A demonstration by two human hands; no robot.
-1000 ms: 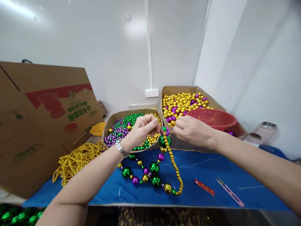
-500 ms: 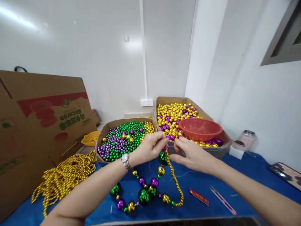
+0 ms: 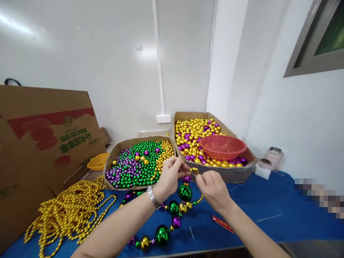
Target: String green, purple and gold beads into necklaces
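Observation:
Pinched fingers of my left hand [image 3: 172, 175], with a metal watch on the wrist, hold the end of a bead necklace [image 3: 185, 192]. My right hand [image 3: 213, 188] is closed close beside it, gripping the necklace's gold bead strand [image 3: 200, 199]. A short loop of gold beads and a thin thread show between the two hands. Large green, gold and purple balls of the necklace hang below and lie on the blue table cover. What exactly sits inside the right fingers is hidden.
A box of small beads [image 3: 139, 163] and a box of larger balls [image 3: 196, 139] with a red basket [image 3: 223, 147] stand behind. Gold bead strands [image 3: 70, 211] and a carton [image 3: 51, 150] are left. A red packet [image 3: 222, 224] lies near my right forearm.
My right hand has turned over and closed near the left one. The necklace has been drawn up and shifted. The pink snips are out of sight. The view has turned slightly right.

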